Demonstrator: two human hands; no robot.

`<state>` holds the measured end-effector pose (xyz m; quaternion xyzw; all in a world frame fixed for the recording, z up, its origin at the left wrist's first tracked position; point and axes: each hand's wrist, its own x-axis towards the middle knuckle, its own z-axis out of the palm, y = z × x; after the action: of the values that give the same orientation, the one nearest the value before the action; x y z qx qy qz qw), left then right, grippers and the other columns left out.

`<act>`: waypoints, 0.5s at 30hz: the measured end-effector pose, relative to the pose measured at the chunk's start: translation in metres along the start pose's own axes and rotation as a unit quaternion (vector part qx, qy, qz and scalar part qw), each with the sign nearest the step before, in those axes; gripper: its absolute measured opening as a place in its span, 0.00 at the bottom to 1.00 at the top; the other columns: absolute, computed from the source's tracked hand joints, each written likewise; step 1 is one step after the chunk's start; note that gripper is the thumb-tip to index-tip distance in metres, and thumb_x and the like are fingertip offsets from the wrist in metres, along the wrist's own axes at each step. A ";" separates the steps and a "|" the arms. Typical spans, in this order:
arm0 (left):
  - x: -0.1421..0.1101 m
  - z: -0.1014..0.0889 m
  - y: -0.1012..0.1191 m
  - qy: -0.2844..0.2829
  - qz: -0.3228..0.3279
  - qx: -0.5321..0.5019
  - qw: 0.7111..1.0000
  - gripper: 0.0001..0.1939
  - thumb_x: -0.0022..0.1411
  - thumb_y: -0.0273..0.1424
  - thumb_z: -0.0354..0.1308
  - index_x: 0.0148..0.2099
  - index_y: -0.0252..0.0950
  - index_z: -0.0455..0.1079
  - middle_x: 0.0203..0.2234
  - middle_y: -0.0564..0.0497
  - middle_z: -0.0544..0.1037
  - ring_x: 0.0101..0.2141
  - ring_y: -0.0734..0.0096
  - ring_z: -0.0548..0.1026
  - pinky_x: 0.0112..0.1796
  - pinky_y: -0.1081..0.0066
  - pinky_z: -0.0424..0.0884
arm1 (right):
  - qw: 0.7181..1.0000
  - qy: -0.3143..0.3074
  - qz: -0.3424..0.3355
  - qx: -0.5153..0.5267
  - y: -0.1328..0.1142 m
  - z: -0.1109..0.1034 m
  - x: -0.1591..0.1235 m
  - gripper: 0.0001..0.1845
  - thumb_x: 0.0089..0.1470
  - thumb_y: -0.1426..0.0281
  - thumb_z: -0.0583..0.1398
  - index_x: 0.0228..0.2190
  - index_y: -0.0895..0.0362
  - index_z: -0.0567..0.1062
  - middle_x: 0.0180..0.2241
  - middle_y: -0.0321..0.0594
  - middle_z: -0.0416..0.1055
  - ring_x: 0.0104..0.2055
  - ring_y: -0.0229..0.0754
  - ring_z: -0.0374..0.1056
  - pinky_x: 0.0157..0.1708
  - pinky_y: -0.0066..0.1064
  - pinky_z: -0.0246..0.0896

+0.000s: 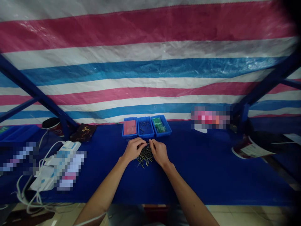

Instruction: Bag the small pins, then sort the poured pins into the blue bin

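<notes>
My left hand [134,150] and my right hand [160,152] meet over a pile of thin, brassy, pin-like pieces [144,157] on the blue tabletop. Both are closed in a pinch, their fingertips close together. A thin light sliver, probably one of the pin-like pieces, shows between the fingertips; its exact shape is too small to make out. Just beyond the hands stand three blue bins in a row. The left bin [123,134] contains a pink block or pad [130,127], the middle bin [146,135] a few thin pieces, and the right bin [166,133] small green packets [159,125].
At left lie a white power strip [70,146], tangled white cables [35,201] and a dark brown packet [84,132]. A dark tub [53,125] stands behind them; another tub [246,147] is at right. Blue frame bars [42,97] slope on both sides before a striped sheet [150,69].
</notes>
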<state>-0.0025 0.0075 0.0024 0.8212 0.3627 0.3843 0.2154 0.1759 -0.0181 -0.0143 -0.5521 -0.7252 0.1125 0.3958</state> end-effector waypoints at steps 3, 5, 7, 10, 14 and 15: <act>0.000 0.001 -0.001 -0.001 0.000 -0.003 1.000 0.11 0.70 0.34 0.54 0.38 0.35 0.76 0.30 0.47 0.77 0.31 0.69 0.74 0.35 0.70 0.69 | 1.000 0.005 0.011 -0.005 0.002 0.000 0.000 0.26 0.71 0.61 0.47 0.21 0.55 0.66 0.17 0.36 0.66 0.19 0.37 0.61 0.24 0.29 0.45; -0.001 0.002 -0.001 0.004 -0.006 -0.004 1.000 0.12 0.70 0.34 0.54 0.38 0.35 0.75 0.29 0.48 0.77 0.30 0.70 0.73 0.34 0.70 0.68 | 1.000 -0.002 0.014 0.017 0.002 -0.002 -0.001 0.25 0.70 0.60 0.47 0.23 0.55 0.68 0.18 0.36 0.68 0.20 0.38 0.63 0.25 0.29 0.48; -0.001 0.001 -0.001 0.014 -0.015 -0.001 1.000 0.13 0.70 0.35 0.53 0.38 0.35 0.75 0.27 0.49 0.75 0.28 0.71 0.71 0.32 0.71 0.67 | 0.998 -0.016 0.009 0.057 0.001 -0.004 -0.001 0.21 0.70 0.61 0.49 0.29 0.55 0.72 0.23 0.38 0.72 0.24 0.39 0.68 0.27 0.28 0.53; -0.001 -0.002 -0.002 0.032 -0.025 0.011 0.999 0.13 0.70 0.36 0.53 0.37 0.35 0.75 0.25 0.51 0.73 0.25 0.72 0.69 0.30 0.72 0.65 | 0.993 -0.032 -0.010 0.111 -0.001 -0.007 -0.001 0.12 0.68 0.63 0.52 0.41 0.54 0.73 0.33 0.40 0.77 0.33 0.43 0.73 0.34 0.29 0.60; -0.001 -0.003 -0.003 0.041 -0.027 0.018 0.999 0.13 0.69 0.35 0.54 0.36 0.35 0.75 0.24 0.52 0.72 0.24 0.73 0.68 0.30 0.73 0.64 | 0.992 -0.031 -0.029 0.122 -0.002 -0.007 0.001 0.12 0.67 0.69 0.51 0.42 0.53 0.74 0.38 0.41 0.77 0.38 0.44 0.74 0.39 0.30 0.62; -0.002 -0.003 -0.004 0.039 -0.027 0.017 0.999 0.12 0.69 0.35 0.54 0.36 0.34 0.75 0.24 0.52 0.72 0.24 0.73 0.68 0.30 0.73 0.64 | 0.992 -0.029 -0.031 0.122 -0.001 -0.007 0.001 0.12 0.67 0.69 0.51 0.42 0.53 0.74 0.38 0.41 0.77 0.38 0.44 0.74 0.40 0.30 0.63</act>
<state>-0.0069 0.0089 0.0009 0.7990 0.3993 0.4039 0.1976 0.1799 -0.0198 -0.0089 -0.4736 -0.7341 0.2039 0.4419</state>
